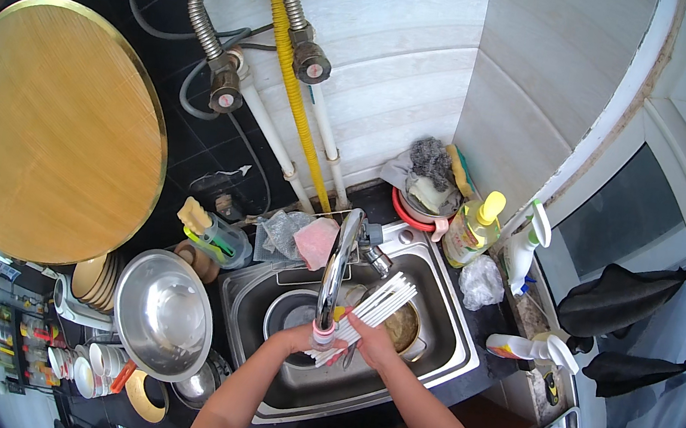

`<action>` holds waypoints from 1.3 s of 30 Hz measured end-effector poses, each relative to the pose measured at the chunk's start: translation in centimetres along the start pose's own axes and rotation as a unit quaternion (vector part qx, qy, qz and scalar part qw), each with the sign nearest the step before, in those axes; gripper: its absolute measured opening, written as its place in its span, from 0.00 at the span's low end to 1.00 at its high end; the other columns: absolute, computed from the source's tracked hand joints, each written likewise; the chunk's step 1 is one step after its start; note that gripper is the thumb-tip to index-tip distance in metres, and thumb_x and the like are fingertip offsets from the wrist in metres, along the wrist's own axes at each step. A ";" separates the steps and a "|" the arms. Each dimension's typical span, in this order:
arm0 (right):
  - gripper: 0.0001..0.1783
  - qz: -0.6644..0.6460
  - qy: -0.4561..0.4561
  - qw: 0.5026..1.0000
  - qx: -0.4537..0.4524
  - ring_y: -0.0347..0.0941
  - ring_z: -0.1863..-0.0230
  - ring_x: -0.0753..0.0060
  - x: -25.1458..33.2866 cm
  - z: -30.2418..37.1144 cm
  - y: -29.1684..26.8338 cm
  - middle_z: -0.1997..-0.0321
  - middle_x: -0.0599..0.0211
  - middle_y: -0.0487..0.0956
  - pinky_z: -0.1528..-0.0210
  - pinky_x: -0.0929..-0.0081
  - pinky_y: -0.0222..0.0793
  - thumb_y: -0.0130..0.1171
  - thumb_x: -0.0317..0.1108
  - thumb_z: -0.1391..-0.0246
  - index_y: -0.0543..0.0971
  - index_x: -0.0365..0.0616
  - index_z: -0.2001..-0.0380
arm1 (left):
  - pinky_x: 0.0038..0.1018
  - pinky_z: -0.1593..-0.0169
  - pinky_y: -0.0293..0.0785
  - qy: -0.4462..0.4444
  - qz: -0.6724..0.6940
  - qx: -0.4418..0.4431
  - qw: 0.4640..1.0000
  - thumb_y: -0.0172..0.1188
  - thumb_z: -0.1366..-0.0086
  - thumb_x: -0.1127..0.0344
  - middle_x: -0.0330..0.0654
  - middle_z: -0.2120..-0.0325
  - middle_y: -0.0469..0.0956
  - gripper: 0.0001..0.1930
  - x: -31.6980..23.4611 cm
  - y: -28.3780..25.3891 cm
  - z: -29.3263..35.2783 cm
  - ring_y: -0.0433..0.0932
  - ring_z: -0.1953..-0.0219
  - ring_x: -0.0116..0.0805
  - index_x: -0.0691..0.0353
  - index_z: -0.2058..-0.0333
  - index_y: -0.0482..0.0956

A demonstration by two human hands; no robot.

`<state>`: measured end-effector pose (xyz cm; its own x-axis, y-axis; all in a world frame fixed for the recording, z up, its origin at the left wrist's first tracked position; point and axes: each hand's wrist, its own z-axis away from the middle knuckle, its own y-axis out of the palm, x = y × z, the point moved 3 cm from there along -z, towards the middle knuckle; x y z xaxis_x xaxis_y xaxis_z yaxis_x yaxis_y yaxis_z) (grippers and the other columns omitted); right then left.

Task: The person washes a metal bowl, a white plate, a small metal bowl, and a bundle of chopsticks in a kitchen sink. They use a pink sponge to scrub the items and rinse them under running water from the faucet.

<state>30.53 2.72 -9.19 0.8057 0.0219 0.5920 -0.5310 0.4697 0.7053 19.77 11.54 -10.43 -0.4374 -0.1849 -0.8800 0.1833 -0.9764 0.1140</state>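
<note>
A bundle of white chopsticks [386, 304] slants over the sink [284, 401], its far ends fanned toward the upper right. My right hand [370, 344] is closed round the bundle's middle from the right. At the lower ends, my left hand [298, 341] is curled against the chopsticks; the spout hides part of its fingers. Directly above my hands hangs the curved chrome faucet [342, 257]. Beneath them in the basin sit a metal bowl [283, 306] on the left and a pot [415, 338] with a brownish inside on the right, both partly covered.
A yellow-capped detergent bottle [471, 231], a spray bottle [519, 259] and a red basin [412, 213] with scrubbers stand at the back right. Left of the sink, a large steel bowl [164, 312] leans near stacked bowls [96, 281]. A round wooden board [59, 133] looms upper left.
</note>
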 end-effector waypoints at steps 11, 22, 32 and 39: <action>0.10 -0.075 -0.151 0.981 -0.098 0.70 0.54 0.60 1.2 -1.7 -2.6 0.59 0.54 0.74 0.51 0.66 0.66 0.42 0.32 0.42 0.67 0.37 0.62 | 0.27 0.64 0.75 -0.095 0.283 -0.158 0.941 0.52 0.40 0.66 0.43 0.68 0.77 0.12 1.6 -2.1 0.1 0.77 0.69 0.33 0.66 0.59 0.73; 0.12 -0.141 -0.192 0.956 -0.171 0.69 0.52 0.62 1.0 -0.2 -3.5 0.56 0.53 0.72 0.48 0.67 0.63 0.42 0.33 0.41 0.66 0.36 0.60 | 0.30 0.44 0.60 0.122 0.611 -0.166 0.765 0.57 0.43 0.63 0.46 0.54 0.70 0.18 1.4 3.1 -2.5 0.66 0.49 0.36 0.58 0.54 0.68; 0.10 -0.175 -0.172 0.955 -0.169 0.68 0.51 0.60 0.1 1.0 -3.6 0.57 0.55 0.73 0.47 0.65 0.64 0.45 0.34 0.43 0.66 0.39 0.62 | 0.31 0.56 0.70 0.110 0.540 -0.255 0.794 0.57 0.43 0.58 0.42 0.63 0.74 0.16 7.1 1.2 -5.0 0.73 0.60 0.36 0.59 0.61 0.69; 0.10 -0.171 -0.164 0.955 -0.179 0.69 0.52 0.59 -0.3 1.2 -4.6 0.59 0.56 0.73 0.47 0.64 0.64 0.46 0.34 0.43 0.67 0.38 0.62 | 0.33 0.54 0.69 0.130 0.476 -0.278 0.824 0.52 0.42 0.54 0.46 0.63 0.76 0.15 1.5 2.5 -3.4 0.74 0.59 0.39 0.60 0.65 0.71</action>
<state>32.44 -0.48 -12.13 0.7588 -0.4367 0.4832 -0.0805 0.6733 0.7349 22.59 9.25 -13.07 0.3279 -0.7365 -0.5916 0.7410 -0.1880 0.6447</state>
